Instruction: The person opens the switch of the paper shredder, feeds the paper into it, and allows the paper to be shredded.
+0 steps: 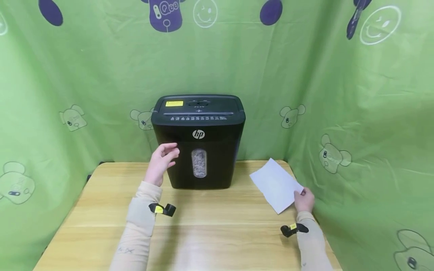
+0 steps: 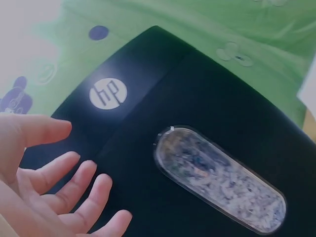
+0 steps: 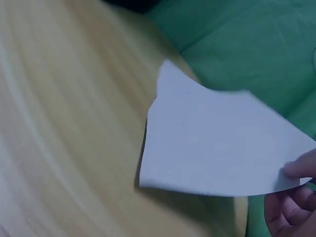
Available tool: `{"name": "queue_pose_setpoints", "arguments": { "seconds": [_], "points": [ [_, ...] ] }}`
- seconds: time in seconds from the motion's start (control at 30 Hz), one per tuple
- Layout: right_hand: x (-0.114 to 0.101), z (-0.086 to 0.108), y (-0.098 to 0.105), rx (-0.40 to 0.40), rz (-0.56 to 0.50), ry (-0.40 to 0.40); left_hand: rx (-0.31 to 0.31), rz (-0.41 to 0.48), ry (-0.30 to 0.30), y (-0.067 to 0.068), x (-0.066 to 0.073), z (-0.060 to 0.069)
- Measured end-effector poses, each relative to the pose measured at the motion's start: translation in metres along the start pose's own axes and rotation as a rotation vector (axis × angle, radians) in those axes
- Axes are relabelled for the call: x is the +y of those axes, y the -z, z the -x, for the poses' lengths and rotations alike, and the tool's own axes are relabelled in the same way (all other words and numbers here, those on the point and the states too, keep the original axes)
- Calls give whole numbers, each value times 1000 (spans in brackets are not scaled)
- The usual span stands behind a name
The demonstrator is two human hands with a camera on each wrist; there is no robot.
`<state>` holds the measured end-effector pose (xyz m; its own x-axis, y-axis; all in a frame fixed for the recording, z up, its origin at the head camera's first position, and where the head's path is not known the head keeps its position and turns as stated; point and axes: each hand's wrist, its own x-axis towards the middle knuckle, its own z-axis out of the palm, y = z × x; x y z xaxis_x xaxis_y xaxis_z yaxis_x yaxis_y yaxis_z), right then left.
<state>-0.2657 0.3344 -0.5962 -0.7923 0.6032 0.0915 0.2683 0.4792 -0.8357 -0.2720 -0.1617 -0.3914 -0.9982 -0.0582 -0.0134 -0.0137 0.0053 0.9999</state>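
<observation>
Person at the table [image 1: 220, 237], black shredder [image 1: 217, 145] upright near the far edge, green curtain [image 1: 217, 64] behind. Right grip [image 1: 304, 201] closed in a pinch, thumb above and fingers beneath, on one corner of a white sheet of paper [image 1: 275, 185]. Sheet is right of the shredder and apart from it, reaching forward and leftward from that pinch; the right wrist view shows a shadow beneath, so at least part looks raised off the table. One edge is uneven, perhaps torn. Left grip [image 1: 161, 160] empty, thumb and fingers apart and loosely bent, in front of the shredder's left side; whether it touches the casing, cannot tell. Paper lies well off to the right of this one. Step in hand, as I read it: sheet taken up, not yet brought to the shredder. If it is meant for the slot [image 1: 198, 114], the move would call for carrying it up and left, the free fingers steadying the other side so an edge meets the slot squarely. Shreds [image 2: 222, 180] show behind the front window.
</observation>
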Motion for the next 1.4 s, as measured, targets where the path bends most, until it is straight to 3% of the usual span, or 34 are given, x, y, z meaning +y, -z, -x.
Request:
{"name": "queue_pose_setpoints", "arguments": {
  "seconds": [0.17, 0.27, 0.37, 0.53, 0.7, 1.03, 1.4],
  "points": [
    [-9, -1, 7, 43, -91, -59, -66, -56, -13, 1, -10, 2],
    [-17, 0, 11, 62, -216, -131, -81, -77, -17, 2, -14, 4],
    [-25, 0, 14, 93, -376, -154, -80, -82, -8, 3, -19, 5],
    [-39, -1, 15, 113, -556, -100, -83, -89, 5, 4, -25, 7],
    [-57, 1, 15, 78, -655, -38, -97, -91, -2, 2, -29, 8],
    [-100, 15, 15, 32, -715, 86, -125, -87, -16, -8, -31, 10],
    [-141, 31, 2, -48, -746, 197, -168, -124, -46, -33, -26, 9]
  ]
}}
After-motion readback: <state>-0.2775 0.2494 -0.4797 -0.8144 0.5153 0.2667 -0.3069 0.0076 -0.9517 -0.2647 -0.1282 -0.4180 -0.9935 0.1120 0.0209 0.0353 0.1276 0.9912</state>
